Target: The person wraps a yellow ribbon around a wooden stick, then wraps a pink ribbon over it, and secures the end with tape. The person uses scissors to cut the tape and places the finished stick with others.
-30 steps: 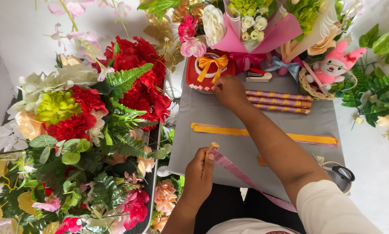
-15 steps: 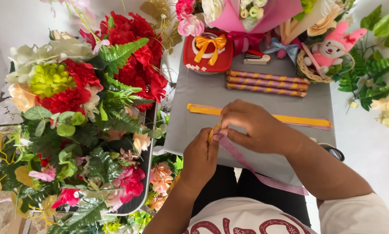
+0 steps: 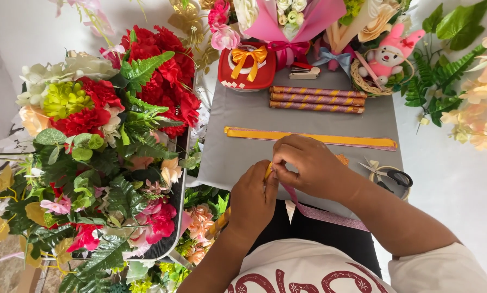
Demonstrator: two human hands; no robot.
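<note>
Filling the whole left side: a big heap of fake flowers, red, pink, white and green, on a dark tray. Spread flat in the middle: a grey cloth over the table. Far off at the top: a pink bouquet with a dark pink bow. On the right: green leafy stems and pale peach blooms. Stretched across the cloth, just past the hands: a long yellow and pink strip. Near the front, close to the body: the right hand, closed in a pinch on a pink ribbon that runs down to the right over the cloth edge. Touching it from the left: the left hand, curled shut, pinching the same ribbon at a small yellow bit between the two hands. Beyond the strip: three rolled sticks, purple with gold stripes, side by side. Left of those, farther off: a red round box with an orange bow. Far right: a small basket holding a pink bunny toy. Near right edge of the cloth: black scissors.
</note>
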